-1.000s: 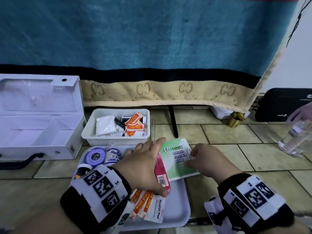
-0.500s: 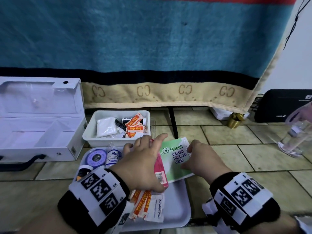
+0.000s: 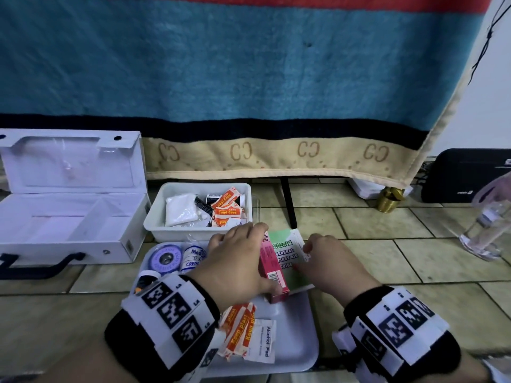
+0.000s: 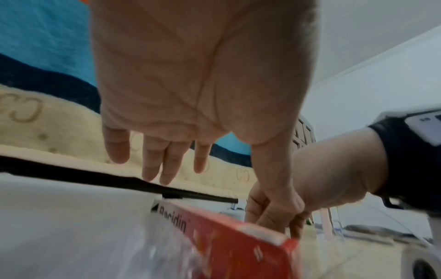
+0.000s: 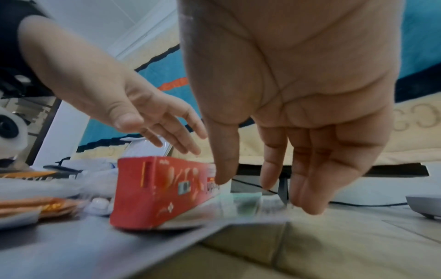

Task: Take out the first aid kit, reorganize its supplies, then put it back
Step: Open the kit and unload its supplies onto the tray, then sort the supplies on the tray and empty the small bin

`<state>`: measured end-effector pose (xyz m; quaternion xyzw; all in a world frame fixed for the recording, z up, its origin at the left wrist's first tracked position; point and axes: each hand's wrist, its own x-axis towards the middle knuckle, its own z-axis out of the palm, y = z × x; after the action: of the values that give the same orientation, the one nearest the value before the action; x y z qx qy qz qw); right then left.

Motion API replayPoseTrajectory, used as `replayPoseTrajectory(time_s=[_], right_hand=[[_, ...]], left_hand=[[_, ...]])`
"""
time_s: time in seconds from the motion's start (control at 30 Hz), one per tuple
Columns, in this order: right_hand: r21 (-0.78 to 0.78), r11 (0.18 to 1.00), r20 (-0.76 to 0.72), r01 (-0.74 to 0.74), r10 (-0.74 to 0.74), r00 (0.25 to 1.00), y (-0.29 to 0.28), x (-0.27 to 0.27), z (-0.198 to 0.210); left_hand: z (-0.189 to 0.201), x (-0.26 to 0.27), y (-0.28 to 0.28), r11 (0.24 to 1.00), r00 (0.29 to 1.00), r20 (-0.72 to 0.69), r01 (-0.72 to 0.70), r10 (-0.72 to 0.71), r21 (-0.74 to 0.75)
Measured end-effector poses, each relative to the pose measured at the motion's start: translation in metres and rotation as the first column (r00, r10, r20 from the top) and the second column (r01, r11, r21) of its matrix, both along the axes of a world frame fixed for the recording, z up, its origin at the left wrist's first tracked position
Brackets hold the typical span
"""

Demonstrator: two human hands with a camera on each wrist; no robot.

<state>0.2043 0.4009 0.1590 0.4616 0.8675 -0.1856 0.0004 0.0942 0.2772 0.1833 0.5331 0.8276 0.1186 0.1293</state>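
Two hands (image 3: pixel 237 261) (image 3: pixel 329 261), perhaps over booklet (image 3: pixel 287 252)

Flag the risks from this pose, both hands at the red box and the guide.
1. The red box stands on its narrow edge on the first aid guide; pulling the guide could tip it.
2. The guide overhangs the grey tray edge, so the box may fall onto the tiles.
3. The left hand is open over the box, not gripping it.
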Motion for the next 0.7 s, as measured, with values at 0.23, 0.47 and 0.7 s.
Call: replayPoseTrajectory(time_s=[0.23,0.47,0.7], right_hand=[[0.038,0.999,-0.003,0.004,-0.004,1.0,-0.007,-0.001,0.024],[0.125,0.991,-0.061,-0.036,0.044,0.997,-0.019,-0.025,0.07],[0.218,0.955,0.071,-0.199,0.188,0.98,-0.032,-0.068,0.093]], left_hand=[[0.05,-0.042,-0.028,0.997,0.997,-0.015,-0.071,0.071,0.03],[0.07,-0.14,-0.081,0.969,0.969,-0.09,-0.236,0.229,-0.067],[0.024,-0.194,-0.12,0.865,0.973,-0.133,-0.227,0.187,-0.447]])
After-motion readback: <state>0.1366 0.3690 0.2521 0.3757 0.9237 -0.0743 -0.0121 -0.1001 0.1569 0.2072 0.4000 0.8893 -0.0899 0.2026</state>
